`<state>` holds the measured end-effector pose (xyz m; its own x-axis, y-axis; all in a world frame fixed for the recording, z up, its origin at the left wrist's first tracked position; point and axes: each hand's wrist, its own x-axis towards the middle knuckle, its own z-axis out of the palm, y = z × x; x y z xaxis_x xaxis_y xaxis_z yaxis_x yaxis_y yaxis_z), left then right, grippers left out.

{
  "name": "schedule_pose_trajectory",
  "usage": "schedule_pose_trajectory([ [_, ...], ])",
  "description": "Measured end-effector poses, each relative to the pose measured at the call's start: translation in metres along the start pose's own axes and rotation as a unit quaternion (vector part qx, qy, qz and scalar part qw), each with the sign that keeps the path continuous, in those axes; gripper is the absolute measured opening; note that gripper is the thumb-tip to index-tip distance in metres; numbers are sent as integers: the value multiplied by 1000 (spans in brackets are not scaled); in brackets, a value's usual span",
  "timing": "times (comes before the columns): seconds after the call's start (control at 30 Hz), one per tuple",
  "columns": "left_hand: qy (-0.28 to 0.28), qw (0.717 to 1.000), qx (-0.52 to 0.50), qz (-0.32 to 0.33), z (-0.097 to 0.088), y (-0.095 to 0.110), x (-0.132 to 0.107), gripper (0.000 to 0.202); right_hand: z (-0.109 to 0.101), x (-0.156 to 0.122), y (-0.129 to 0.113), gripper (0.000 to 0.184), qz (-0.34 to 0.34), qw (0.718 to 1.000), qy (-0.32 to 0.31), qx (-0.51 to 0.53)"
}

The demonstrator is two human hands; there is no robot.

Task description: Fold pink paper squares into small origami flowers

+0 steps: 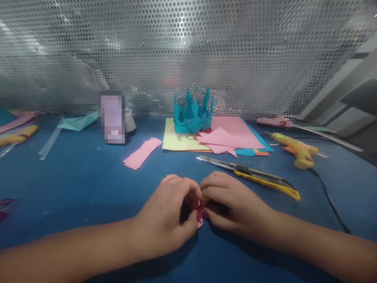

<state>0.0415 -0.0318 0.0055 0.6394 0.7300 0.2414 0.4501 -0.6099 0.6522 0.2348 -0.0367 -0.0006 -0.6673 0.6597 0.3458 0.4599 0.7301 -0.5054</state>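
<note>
Between my two hands is a small folded piece of pink paper (200, 221), mostly hidden by the fingers. My left hand (173, 212) pinches it from the left with thumb and fingertips. From the right, my right hand (232, 200) pinches the same paper, its fingertips close to those of the left. Just beyond the right hand lies a yellow utility knife (262, 181), blade out and pointing left. A small stack of pink paper strips (143, 153) rests beyond the left hand.
A blue paper crown (193, 118) stands on coloured sheets (179, 141) at the back. At right lie a yellow glue gun (303, 151) with its cord and a pink glue gun (275, 122). A blurred-out phone (113, 118) stands back left, near clear glue sticks (51, 137). Perforated metal (153, 59) closes the rear.
</note>
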Motion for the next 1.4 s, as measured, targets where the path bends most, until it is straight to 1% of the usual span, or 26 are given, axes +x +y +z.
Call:
schedule_pose_trajectory([
  [0.07,6,999,-24,-24,0,0,0,16,-3,1,-1,9,4,1000,18,-8],
  [0.13,16,996,-75,-49,1,-1,1,14,-6,2,-1,9,34,997,64,-6],
  [0.17,25,992,-106,-59,1,-1,2,13,-8,2,-1,12,59,994,94,3],
  [0.2,34,987,-138,-71,1,-2,3,12,-8,2,-1,19,89,988,122,24],
  [0.27,57,976,-191,-91,1,-2,5,12,-6,2,-1,29,148,970,155,112],
  [0.33,82,968,-215,-103,1,-3,7,12,-3,3,-2,34,199,939,151,238],
  [0.4,104,966,-215,-105,1,-2,8,11,0,4,-5,41,233,899,127,348],
  [0.47,115,967,-204,-100,2,-1,8,11,2,6,-9,46,259,868,103,410],
  [0.5,112,969,-198,-93,2,0,7,10,2,8,-10,45,267,858,95,428],
  [0.57,90,977,-184,-65,3,0,5,5,0,9,-12,37,273,847,90,448],
  [0.6,72,981,-173,-45,3,-1,4,5,-1,10,-12,32,272,844,90,454],
  [0.67,44,990,-137,6,1,-3,2,11,-3,10,-9,28,272,839,89,463],
  [0.73,33,994,-83,61,-1,-5,2,17,-4,9,-5,29,281,835,82,467],
  [0.8,30,993,-29,106,-4,-7,4,21,-5,8,-3,34,293,835,72,461],
  [0.87,23,991,10,130,-7,-7,5,24,-5,8,-2,45,301,837,65,453],
  [0.93,24,989,50,139,-8,-7,7,24,-6,8,-2,52,308,837,67,448],
  [1.07,55,977,139,150,-10,-5,7,21,-6,9,-4,53,325,828,76,452],
  [1.17,64,978,126,151,-9,-4,7,18,-6,8,-5,50,325,823,82,458],
  [1.33,28,990,5,135,-5,-7,8,23,-5,7,-4,51,323,815,83,473],
  [1.4,16,991,-20,129,-3,-8,9,26,-5,7,-3,51,320,816,78,474],
])
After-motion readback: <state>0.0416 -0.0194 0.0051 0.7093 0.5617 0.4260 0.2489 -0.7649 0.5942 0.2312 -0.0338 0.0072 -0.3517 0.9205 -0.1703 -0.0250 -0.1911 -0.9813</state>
